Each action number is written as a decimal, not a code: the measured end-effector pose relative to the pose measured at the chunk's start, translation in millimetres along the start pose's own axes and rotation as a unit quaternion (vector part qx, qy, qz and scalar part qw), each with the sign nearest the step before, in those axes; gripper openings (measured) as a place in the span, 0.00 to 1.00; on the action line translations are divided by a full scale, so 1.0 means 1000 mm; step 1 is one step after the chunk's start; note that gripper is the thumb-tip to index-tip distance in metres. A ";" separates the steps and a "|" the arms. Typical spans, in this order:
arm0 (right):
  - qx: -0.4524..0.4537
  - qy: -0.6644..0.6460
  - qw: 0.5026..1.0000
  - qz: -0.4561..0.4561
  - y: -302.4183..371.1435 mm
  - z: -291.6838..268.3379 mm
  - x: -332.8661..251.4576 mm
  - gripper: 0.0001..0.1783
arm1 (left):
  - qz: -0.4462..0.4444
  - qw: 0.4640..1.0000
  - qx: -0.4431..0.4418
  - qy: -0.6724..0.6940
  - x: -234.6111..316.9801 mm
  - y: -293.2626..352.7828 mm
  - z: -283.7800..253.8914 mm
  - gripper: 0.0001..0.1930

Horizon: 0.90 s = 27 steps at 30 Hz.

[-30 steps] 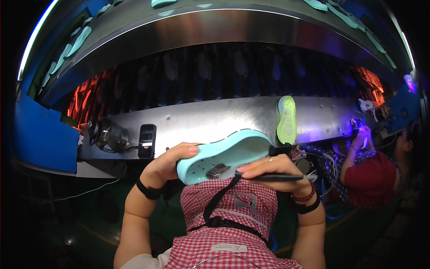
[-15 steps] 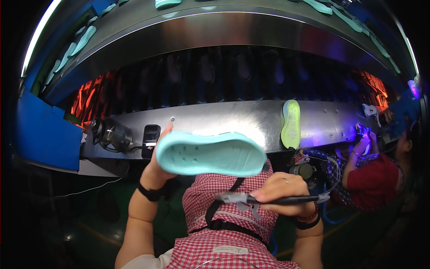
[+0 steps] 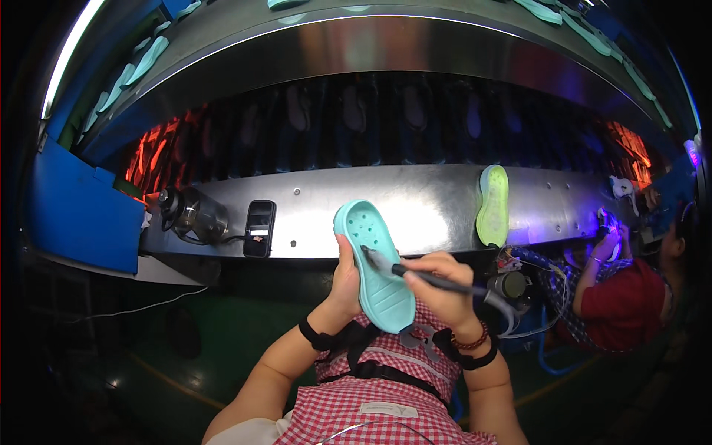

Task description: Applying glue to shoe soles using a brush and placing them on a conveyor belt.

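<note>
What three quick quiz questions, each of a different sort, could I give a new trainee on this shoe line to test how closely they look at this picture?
1. True or false: the left hand holds the turquoise shoe sole by its edge.
2. Multiple choice: the right hand holds (A) a dark brush-like tool, (B) scissors, (C) a cloth.
3. Fill in: a yellow-green sole lies on the ____ shelf, to the person's right.

Key: 1 true. 2 A, with its tip on the sole's tread side. 3 metal.
</note>
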State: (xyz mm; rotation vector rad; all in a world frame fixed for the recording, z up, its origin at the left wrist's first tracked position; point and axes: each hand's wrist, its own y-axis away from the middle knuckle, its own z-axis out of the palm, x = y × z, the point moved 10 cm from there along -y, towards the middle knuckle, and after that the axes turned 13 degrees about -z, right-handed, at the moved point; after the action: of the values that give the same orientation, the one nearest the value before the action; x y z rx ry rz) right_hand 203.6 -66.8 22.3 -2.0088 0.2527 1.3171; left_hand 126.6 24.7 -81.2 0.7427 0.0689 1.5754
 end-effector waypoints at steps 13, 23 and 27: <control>-0.058 -0.081 0.995 0.008 -0.025 0.007 -0.034 0.12 | 0.063 0.995 -0.074 0.031 0.033 0.021 0.034 0.43; -0.162 -0.135 0.976 -0.056 -0.017 0.020 -0.057 0.12 | 0.240 0.967 -0.050 0.064 0.092 0.045 0.032 0.45; -0.173 -0.283 0.939 -0.092 -0.009 0.017 -0.066 0.13 | 0.258 0.963 -0.075 0.034 0.104 0.055 0.044 0.47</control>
State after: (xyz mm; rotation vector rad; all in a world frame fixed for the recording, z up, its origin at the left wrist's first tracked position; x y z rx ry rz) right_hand 165.5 -63.3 79.1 -1.7642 -0.4540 1.8372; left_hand 104.4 93.0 21.7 0.6134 -0.2098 2.0768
